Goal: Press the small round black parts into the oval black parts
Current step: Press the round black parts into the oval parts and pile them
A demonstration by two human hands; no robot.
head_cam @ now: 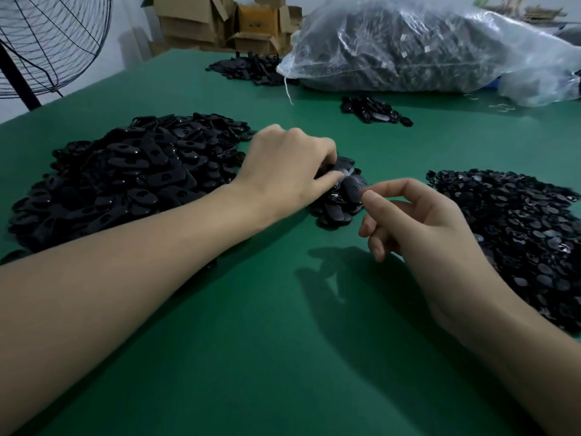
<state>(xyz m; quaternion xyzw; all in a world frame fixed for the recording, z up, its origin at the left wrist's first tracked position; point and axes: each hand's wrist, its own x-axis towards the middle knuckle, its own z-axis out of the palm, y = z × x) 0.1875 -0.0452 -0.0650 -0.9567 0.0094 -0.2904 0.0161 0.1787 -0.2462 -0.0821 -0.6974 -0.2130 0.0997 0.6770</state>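
Green table (251,357) fills most of the view. Far right on it: big clear plastic bag (424,45) stuffed with dark parts. Fan (47,42) stands off the table's far left corner, cardboard boxes (220,23) behind the far edge.

Left side of the table: large heap of oval black parts (119,171). Right side: heap of small round black parts (518,231). The two are well apart. Two smaller black heaps sit further back, a far heap (248,69) just beside the bag's tied end and a small heap (374,110) in front of the bag.

Centre, between the two main heaps: little pile (333,212) of black parts, right under the hands.

Left hand (289,165): knuckles up, fingers curled down, gripping an oval black part (353,185) on top of that little pile.

Right hand (418,221): raised off the table, fingers curled, index fingertip against the edge of the same oval part. Can't tell if it's pinching a round part; fingertips block the view.
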